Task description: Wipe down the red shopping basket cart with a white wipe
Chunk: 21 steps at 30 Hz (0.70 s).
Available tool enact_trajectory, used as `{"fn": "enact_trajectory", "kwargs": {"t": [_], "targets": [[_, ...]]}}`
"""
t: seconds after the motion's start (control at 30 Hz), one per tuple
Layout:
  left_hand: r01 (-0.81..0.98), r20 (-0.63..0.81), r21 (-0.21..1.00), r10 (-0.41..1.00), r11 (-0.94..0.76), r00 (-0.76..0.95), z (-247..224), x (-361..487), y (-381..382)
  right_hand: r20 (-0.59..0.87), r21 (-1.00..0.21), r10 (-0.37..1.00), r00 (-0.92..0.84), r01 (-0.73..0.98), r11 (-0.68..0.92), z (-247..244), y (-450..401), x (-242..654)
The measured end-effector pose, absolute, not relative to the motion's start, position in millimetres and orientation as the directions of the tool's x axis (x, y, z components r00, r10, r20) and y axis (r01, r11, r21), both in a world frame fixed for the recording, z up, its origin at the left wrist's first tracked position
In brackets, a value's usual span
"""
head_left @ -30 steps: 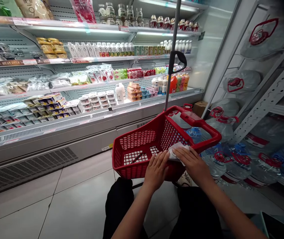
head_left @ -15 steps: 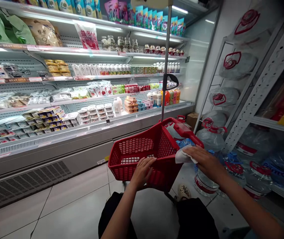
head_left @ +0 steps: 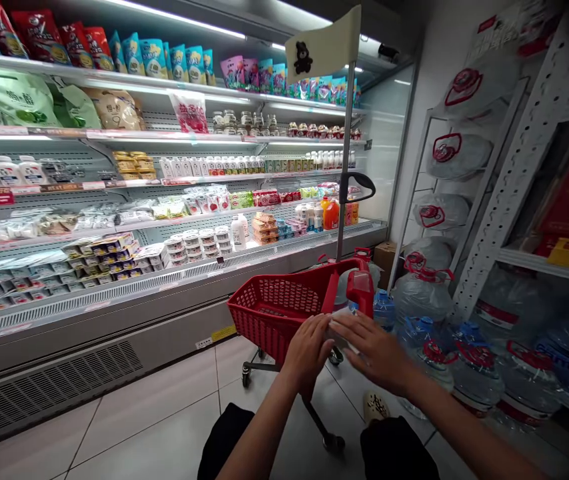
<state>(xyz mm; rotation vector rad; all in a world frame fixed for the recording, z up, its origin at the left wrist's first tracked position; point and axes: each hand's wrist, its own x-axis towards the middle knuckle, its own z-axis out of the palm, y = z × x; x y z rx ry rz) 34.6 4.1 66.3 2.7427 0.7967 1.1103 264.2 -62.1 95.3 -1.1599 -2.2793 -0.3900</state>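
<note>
A red plastic basket cart [head_left: 274,310] stands on the tiled floor in front of me, with a red handle part [head_left: 360,287] at its right end. My right hand [head_left: 372,350] has its fingers over a white cloth [head_left: 342,320] at the near right rim of the basket. Right beside it, my left hand [head_left: 309,347] rests on the same rim, fingers stretched out and holding nothing. The fingertips of both hands nearly meet. Part of the cloth is hidden under my right hand.
An open refrigerated shelf [head_left: 179,280] with dairy packs runs behind the cart. A pole [head_left: 347,147] with a cream flag [head_left: 323,47] rises from the cart. Large water bottles [head_left: 427,360] stand at the right, beside a white metal rack [head_left: 504,173]. A shoe [head_left: 375,405] shows below.
My right hand and the cloth have moved left, close to my left hand, which has shifted right. The cart has turned, and its wheels now show. The view has tilted up, bringing the flag into view.
</note>
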Motion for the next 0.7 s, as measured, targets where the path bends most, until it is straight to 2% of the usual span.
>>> {"fn": "enact_trajectory", "kwargs": {"t": [0.1, 0.2, 0.33, 0.5, 0.6, 0.7], "targets": [[0.449, 0.658, 0.350, 0.557, -0.822, 0.507, 71, 35, 2, 0.647, 0.027, 0.612, -0.454, 0.817, 0.576, 96, -60, 244], [0.476, 0.648, 0.391, 0.603, -0.788, 0.465, 74, 25, 4, 0.685, 0.060, 0.540, -0.489, 0.777, 0.627, 91, -50, 247], [0.550, 0.626, 0.363, 0.634, -0.752, 0.455, 80, 13, 4, 0.707, 0.011, 0.546, -0.449, 0.780, 0.626, 85, -37, 278], [0.646, 0.664, 0.281, 0.630, -0.709, 0.402, 88, 16, -10, 0.790, -0.183, 0.604, -0.105, 0.900, 0.395, 86, -15, 320], [0.644, 0.684, 0.270, 0.613, -0.716, 0.395, 93, 22, -17, 0.728, -0.223, 0.680, -0.092, 0.906, 0.361, 86, -3, 311], [0.656, 0.682, 0.282, 0.628, -0.700, 0.376, 96, 22, -16, 0.713, -0.203, 0.690, -0.125, 0.905, 0.374, 87, -2, 269]]}}
